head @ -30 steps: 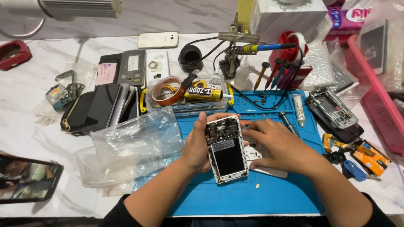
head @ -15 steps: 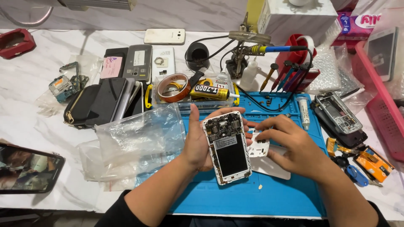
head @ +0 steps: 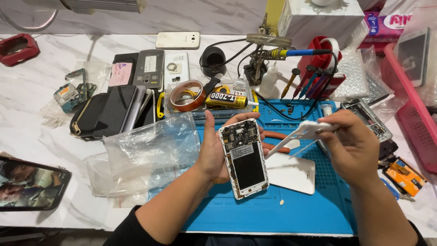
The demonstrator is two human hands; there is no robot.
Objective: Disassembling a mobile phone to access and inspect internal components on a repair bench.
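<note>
Hands grip things: left (head: 214,152) opened phone (head: 243,157) (backless), right (head: 353,143) white frame (head: 302,132).

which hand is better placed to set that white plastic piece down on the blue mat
Right. The right hand already pinches the white plastic frame in its fingers, above the blue mat. The left hand is occupied gripping the opened phone.

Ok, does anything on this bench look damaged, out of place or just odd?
Yes. The white phone in the left hand has its back off, showing the circuit board and battery. Its white cover lies loose on the blue mat. Another opened phone lies at the mat's right edge. A small pale crumb sits near the mat's front.
</note>
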